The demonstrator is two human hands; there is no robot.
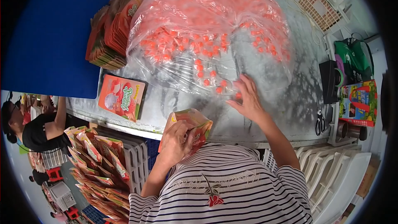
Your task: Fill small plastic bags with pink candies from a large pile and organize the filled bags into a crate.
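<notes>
My left hand is closed on an orange-red printed pouch, held upright against the table's front edge. Whether the pouch contains anything cannot be seen. My right hand lies low over the table with thumb and fingers apart. Beside its fingertips is a single red wrapped candy; a firm hold on it does not show. Several more wrapped candies trail from the mouth of a large clear plastic bag, which bulges with the same candies.
A flat pouch lies left on the grey table, near stacked pouches and a blue panel. Filled pouches crowd a crate below left. Scissors hang at the right edge. Another person works at far left.
</notes>
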